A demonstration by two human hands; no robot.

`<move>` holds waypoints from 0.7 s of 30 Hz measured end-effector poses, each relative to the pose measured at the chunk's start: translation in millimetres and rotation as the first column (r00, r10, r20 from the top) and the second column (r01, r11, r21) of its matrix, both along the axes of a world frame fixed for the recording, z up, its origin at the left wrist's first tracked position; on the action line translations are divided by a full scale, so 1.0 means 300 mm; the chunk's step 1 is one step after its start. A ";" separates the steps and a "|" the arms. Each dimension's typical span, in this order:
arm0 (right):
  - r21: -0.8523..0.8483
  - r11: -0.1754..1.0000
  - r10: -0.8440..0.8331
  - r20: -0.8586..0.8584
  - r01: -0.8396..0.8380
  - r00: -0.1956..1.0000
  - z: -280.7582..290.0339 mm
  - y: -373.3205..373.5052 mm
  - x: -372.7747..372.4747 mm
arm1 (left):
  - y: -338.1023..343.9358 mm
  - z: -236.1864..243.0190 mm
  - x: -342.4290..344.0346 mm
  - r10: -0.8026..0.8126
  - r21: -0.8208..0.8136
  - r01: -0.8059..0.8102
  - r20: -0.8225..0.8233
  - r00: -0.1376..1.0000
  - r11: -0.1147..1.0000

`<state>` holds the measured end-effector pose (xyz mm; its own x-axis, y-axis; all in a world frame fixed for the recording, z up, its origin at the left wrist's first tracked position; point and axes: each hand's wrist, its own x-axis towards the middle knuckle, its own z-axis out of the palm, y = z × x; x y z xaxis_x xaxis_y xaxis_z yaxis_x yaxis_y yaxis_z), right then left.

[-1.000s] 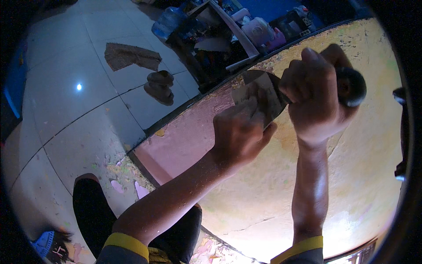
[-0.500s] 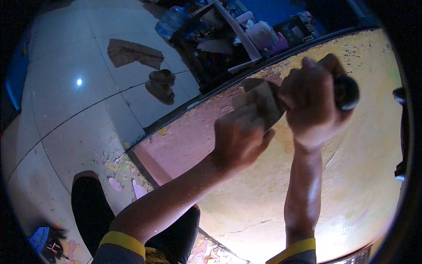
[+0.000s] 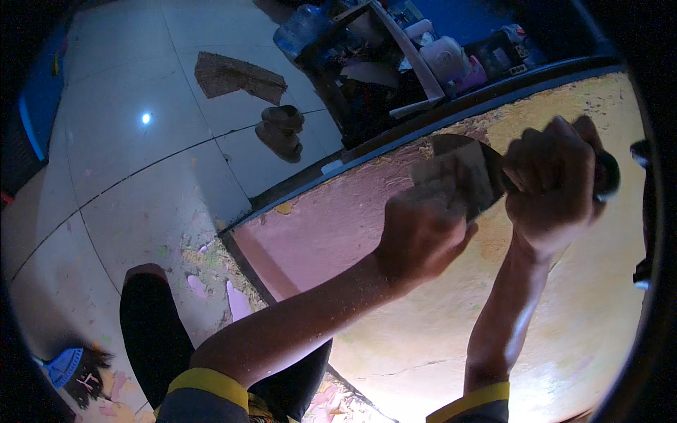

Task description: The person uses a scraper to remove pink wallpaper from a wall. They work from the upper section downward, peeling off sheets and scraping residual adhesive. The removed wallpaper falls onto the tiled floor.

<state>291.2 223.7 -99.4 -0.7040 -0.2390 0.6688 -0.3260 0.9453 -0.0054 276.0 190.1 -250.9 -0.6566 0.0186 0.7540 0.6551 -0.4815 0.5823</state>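
Note:
My right hand [image 3: 553, 183] is wrapped round the dark handle [image 3: 606, 175] of a scraper with a wide, dark blade [image 3: 488, 204]. My left hand [image 3: 427, 229] grips the blade, its fingers over a pale beige flat piece [image 3: 451, 167] that lies against the metal; cloth or card, I cannot tell. The blade's far end meets the wall [image 3: 395, 338] near its edge, where a pink coat [image 3: 317, 225] borders rough yellow patches. Blur hides some of the left fingertips.
Paint flakes [image 3: 238, 302] litter the tiled floor [image 3: 134, 197] by my leg. A blue broom head [image 3: 67, 366] lies at lower left. Shoes [image 3: 280, 134] and a brown mat [image 3: 236, 77] are farther off. Beyond the wall's edge stands a cluttered dark rack [image 3: 409, 56].
Both hands and the scraper have shifted right and slightly down in the picture. The view has turned a little, so the floor things sit farther right. Both grips are kept.

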 end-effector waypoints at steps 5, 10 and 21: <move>-0.505 0.851 0.198 0.052 -0.145 0.979 -0.015 -0.030 0.022 | -0.004 -0.003 0.012 -0.016 -0.016 0.016 0.014 1.000 1.000; -0.684 0.668 0.587 0.240 -0.295 0.773 0.053 0.008 0.029 | 0.013 0.011 0.019 -0.011 0.053 0.009 0.047 0.999 0.999; -0.323 0.939 0.112 -0.042 -0.120 0.993 -0.037 -0.017 0.015 | -0.001 -0.007 0.020 -0.023 -0.073 0.023 0.002 1.000 0.997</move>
<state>295.7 218.6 -110.3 -0.6682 -0.0860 0.7390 -0.4371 0.8492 -0.2964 281.8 189.9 -252.9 -0.6559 0.0885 0.7496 0.6438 -0.4530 0.6168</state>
